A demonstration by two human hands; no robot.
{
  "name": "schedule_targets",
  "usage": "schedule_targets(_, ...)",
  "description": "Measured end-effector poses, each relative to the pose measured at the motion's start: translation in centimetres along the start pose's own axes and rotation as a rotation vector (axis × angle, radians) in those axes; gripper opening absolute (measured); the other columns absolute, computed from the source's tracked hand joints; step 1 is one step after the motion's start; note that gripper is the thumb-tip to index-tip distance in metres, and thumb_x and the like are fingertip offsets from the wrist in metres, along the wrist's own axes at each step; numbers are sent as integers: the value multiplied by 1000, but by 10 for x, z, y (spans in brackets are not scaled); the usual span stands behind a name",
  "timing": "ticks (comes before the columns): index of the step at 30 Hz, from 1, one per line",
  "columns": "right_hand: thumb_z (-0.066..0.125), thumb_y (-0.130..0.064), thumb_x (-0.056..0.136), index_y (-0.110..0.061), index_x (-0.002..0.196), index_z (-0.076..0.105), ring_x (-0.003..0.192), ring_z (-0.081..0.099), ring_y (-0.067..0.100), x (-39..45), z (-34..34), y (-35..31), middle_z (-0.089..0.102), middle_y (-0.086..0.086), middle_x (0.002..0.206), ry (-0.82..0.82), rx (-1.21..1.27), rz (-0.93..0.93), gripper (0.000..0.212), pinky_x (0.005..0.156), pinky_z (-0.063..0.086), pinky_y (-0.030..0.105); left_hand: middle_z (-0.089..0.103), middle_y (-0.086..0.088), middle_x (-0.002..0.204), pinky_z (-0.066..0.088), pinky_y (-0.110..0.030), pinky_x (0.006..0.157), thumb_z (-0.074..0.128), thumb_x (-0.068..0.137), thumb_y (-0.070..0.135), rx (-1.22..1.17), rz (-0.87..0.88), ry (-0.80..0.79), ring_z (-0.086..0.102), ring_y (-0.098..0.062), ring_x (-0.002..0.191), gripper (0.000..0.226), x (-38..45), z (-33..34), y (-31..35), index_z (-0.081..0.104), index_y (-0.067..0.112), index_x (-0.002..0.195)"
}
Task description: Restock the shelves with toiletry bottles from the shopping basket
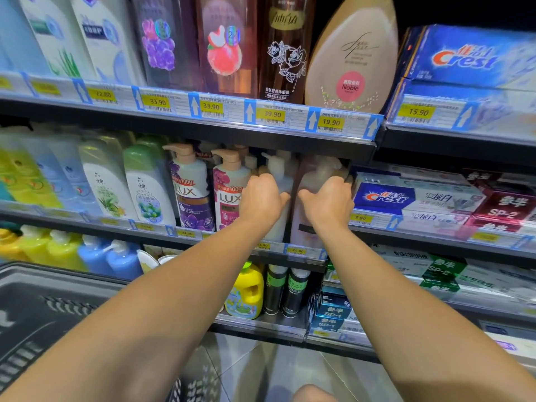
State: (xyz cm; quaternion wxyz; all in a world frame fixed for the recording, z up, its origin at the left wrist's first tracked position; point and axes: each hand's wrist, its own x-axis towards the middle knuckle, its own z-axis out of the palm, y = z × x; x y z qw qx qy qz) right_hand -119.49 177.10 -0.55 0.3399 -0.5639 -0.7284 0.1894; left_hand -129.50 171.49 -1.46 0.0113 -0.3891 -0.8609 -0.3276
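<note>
Two pale pump bottles stand side by side on the middle shelf [290, 249]. My left hand [262, 198] grips the cream white bottle [278, 227] at its shoulder. My right hand [327, 200] grips the pale pink bottle [304, 230] next to it. Both bottles are blurred and their tops sit under the upper shelf edge. Two LUX pump bottles [193, 192] stand just left of my left hand. The dark grey shopping basket [43, 309] is at the lower left, its inside mostly out of view.
Crest toothpaste boxes [406, 198] fill the shelf right of my right hand. The upper shelf [220, 111] carries tall bottles and a tan Noble bottle [352, 59]. On the lowest shelf stand a yellow bottle [246, 291], dark tubes and blue pump bottles [110, 259]. Grey floor lies below.
</note>
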Motion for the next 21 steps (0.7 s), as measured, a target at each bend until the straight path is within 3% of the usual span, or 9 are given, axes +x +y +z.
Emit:
schedule_targets(5,75,-36,81,-5,107,61,100,59,34,2,3,2,60,13,109,22,9,7,42,67,36,30,55,-13,101,38,-33,68,71,86,37,-6,-3,-3,60,-32,95,40,-1,-2,0,58,5,104)
schedule_targets(10,74,-35,82,-6,108,60,100,60,32,0,4,3,59,12,109,32,31,10,42,68,37,30,56,-14,110,39,-31,70,67,89,31,-14,22,8,59,-30,97,36,-8,-8,0,55,4,110)
schedule_targets(13,74,-33,81,-6,112,53,105,56,33,-5,3,5,54,12,117,43,67,-6,46,71,37,31,54,-15,114,50,-37,77,65,89,27,-21,58,24,59,-32,100,33,-15,-11,0,52,5,112)
schedule_targets(16,75,-28,79,-8,116,43,106,54,31,-19,5,8,43,10,124,87,143,-77,52,74,39,32,52,-15,116,51,-43,79,64,88,23,-40,101,18,57,-35,102,33,-23,-15,-2,49,6,113)
schedule_targets(21,71,-22,80,-14,143,30,110,58,27,-50,6,18,25,-1,148,153,279,-141,75,90,51,42,46,-11,140,48,-43,92,62,89,23,-77,218,35,52,-31,118,60,-36,-23,-18,38,10,143)
